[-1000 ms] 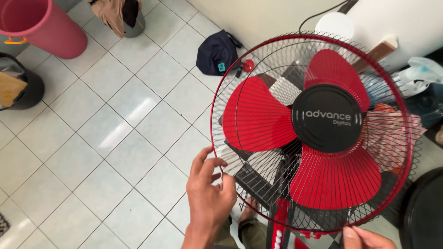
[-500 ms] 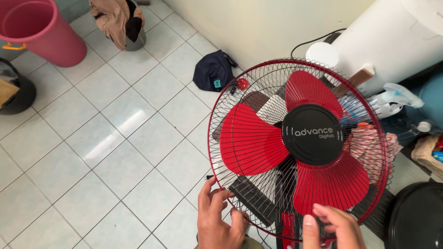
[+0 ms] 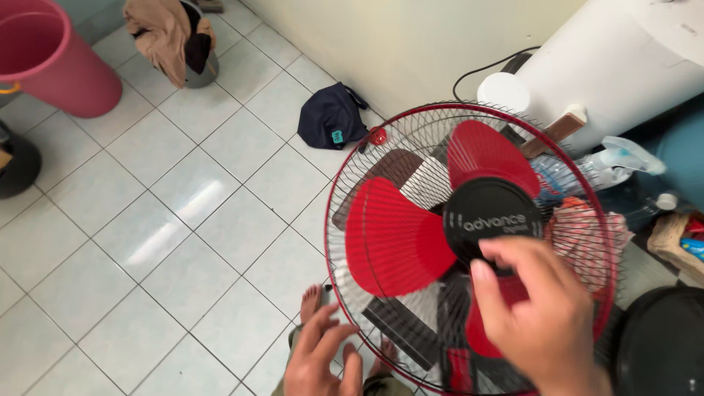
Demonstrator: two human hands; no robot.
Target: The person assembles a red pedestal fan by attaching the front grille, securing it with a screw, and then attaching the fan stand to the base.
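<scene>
2 hands working the red fan (image 3: 411,242): right hand (image 3: 539,315) curling loosely over the black hub cap (image 3: 493,220), left hand (image 3: 319,359) splaying open, empty, beside the wire guard (image 3: 345,169). Bracing the rim would be steadying it.

A pink bucket (image 3: 48,55) stands at the top left on the tiled floor (image 3: 147,242). Near it, a grey bin (image 3: 198,70) has brown cloth (image 3: 158,29) draped over it. A dark cap (image 3: 330,116) lies by the wall, with a small red ball (image 3: 378,136) just beside it. At the right stands a white appliance (image 3: 623,59), and below it a spray bottle (image 3: 616,163) and what may be crumpled cloth (image 3: 587,227). A black round lid (image 3: 660,345) fills the bottom right corner.
</scene>
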